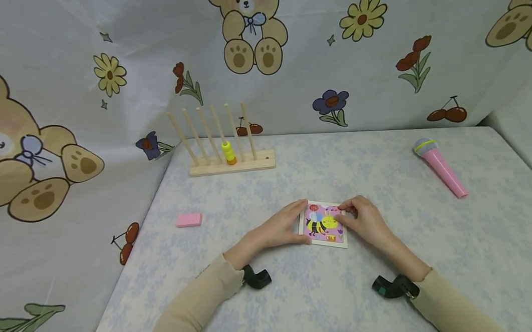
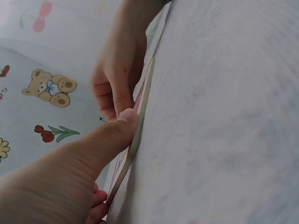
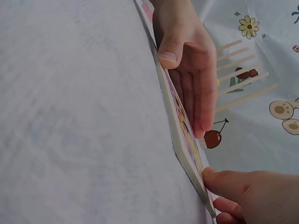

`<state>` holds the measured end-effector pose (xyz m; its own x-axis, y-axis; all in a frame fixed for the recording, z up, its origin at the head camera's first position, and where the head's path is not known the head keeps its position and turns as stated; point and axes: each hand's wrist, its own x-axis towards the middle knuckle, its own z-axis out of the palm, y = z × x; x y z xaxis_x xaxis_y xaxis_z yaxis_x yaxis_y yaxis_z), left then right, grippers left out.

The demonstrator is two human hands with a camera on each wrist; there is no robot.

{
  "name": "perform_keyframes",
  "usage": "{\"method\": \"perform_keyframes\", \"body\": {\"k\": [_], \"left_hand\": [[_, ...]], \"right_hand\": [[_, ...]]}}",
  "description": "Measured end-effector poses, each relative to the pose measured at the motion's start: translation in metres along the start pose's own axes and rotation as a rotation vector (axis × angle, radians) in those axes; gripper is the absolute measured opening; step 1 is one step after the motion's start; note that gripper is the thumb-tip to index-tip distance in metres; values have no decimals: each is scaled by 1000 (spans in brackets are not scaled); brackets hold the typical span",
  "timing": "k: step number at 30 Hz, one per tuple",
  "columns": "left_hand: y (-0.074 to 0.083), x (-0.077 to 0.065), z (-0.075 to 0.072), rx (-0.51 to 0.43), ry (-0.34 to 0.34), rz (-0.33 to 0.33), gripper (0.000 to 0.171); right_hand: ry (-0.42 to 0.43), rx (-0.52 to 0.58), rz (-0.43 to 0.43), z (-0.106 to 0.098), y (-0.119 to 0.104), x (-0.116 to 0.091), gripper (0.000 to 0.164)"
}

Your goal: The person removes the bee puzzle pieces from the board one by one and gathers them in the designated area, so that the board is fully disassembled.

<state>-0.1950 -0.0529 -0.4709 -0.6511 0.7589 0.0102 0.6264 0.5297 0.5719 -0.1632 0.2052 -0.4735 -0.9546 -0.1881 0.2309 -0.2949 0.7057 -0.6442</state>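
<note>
A white cloth backdrop printed with brown bears and flowers (image 1: 298, 84) rose behind a pale tabletop mottled in light blue (image 1: 318, 293). At the far left stood a natural wooden rack with 6 upright pegs (image 1: 258, 160), and at the far right lay a pink toy microphone with a grey head and yellow band (image 1: 442, 169). Near the middle, the left hand (image 1: 283, 228) spanned the left side of a flat, square, white-edged puzzle showing a yellow-and-black bee on pink (image 1: 324, 224), its grip holding the puzzle between the thumb at the near edge and the fingers at the far edge. The right hand (image 1: 365, 220) met the puzzle's upper right, its grip pinching there with thumb and fingertips drawn close; whether they had the border or a separate piece, I could not tell. The puzzle lay low over the tabletop between the 2 hands. The step in hand seemed to be adjusting or seating the right side of the picture; the next move appeared to call for a steady left hold and light fingertip pressure from the right. Smaller still were a pink rectangular block (image 1: 188, 220), well apart to the left, and yellow and orange beads (image 1: 228, 153) stacked on the rack's 4th peg from the left.
</note>
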Motion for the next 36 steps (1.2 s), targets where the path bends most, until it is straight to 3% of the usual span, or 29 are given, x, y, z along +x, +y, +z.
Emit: {"method": "perform_keyframes", "body": {"k": [8, 16, 27, 36], "left_hand": [[-1, 2, 1, 5, -5, -14, 98], [-5, 2, 2, 0, -11, -32, 99], [-4, -1, 3, -4, -14, -40, 100], [-4, 1, 2, -8, -3, -17, 99]], "right_hand": [[21, -125, -53, 0, -8, -1, 26], [34, -62, -79, 2, -3, 2, 24], [-20, 15, 9, 2, -4, -1, 26], [-33, 25, 27, -2, -1, 1, 26]]}}
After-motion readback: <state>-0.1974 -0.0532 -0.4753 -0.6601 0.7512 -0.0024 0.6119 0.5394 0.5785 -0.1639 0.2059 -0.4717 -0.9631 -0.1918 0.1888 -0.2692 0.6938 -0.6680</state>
